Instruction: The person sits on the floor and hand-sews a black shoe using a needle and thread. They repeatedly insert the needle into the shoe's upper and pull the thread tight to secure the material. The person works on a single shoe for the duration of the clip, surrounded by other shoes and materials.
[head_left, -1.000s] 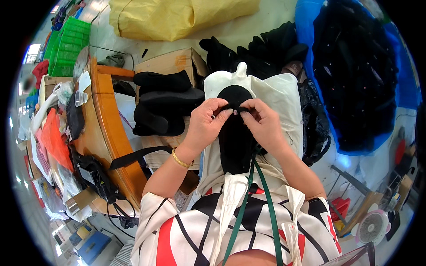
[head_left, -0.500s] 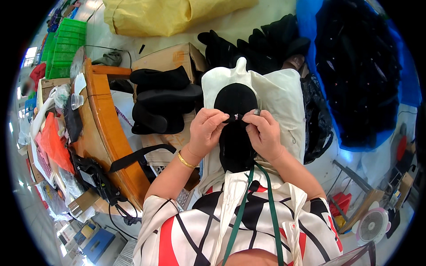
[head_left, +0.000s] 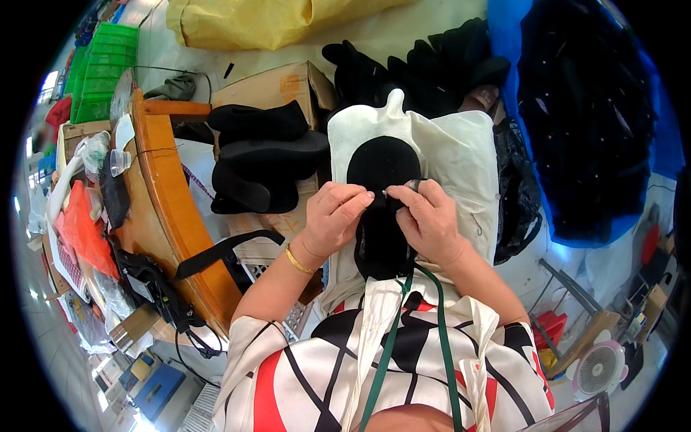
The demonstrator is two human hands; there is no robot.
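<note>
Far left: green crates [head_left: 104, 72], wooden tabletop [head_left: 169, 209] w/ clutter. Left-centre: stacked black pieces [head_left: 263, 155] on cardboard box [head_left: 277, 86]. Centre: black fabric piece [head_left: 381, 169] on white padded form [head_left: 453, 151]. Left hand [head_left: 335, 216] & right hand [head_left: 428, 219] both in narrow pinch grip on its middle. Looks soft, light, limp; best held at edge/seam.

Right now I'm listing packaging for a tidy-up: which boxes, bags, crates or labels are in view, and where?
Cardboard box: brown, open, behind the black pieces, left of the white form.
Yellow bag: large, slumped, top centre.
Green crates: stacked, slatted, top left.
Clear bags: crumpled, on the left bench.
Labels, screens: none clear enough to tell.
</note>
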